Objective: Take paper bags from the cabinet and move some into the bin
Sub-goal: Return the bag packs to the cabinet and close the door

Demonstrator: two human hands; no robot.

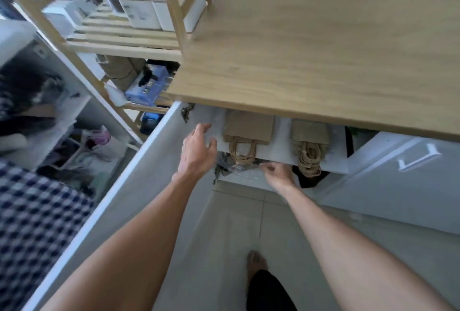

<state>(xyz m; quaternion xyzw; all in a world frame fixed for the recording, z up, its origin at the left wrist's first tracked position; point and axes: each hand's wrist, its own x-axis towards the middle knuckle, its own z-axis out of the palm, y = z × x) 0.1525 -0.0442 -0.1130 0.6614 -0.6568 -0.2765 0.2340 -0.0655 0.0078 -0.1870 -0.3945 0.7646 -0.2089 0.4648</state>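
Under the wooden tabletop [311,44], inside the open cabinet, you have two stacks of brown paper bags lying flat on the white shelf [281,136] with their twisted handles pointing out toward you. The left stack of paper bags [247,127] sits just beside your left hand; the right stack of paper bags [310,133] lies near it across a bare strip of shelf, its handles drooping over the front edge. Stored handles-out like that, they look easy to hook and draw forward without reaching deep under the overhang.

Your left hand [198,151] is spread and relaxed, holding nothing — it hovers at the shelf's left end next to the open cabinet door [139,186], probably poised to steady or gather the left stack. Your right hand [276,173] is lower, at the shelf's front edge between the two sets of handles, fingers curled inward; whether they pinch anything, I cannot tell, as the clutter below the shelf is blurred.

No bag has left the shelf yet, so the task looks barely begun. No bin shows clearly here, so you will likely have to turn to find it. At your left stands a slatted wooden rack [119,36] — mind it when you swing out.
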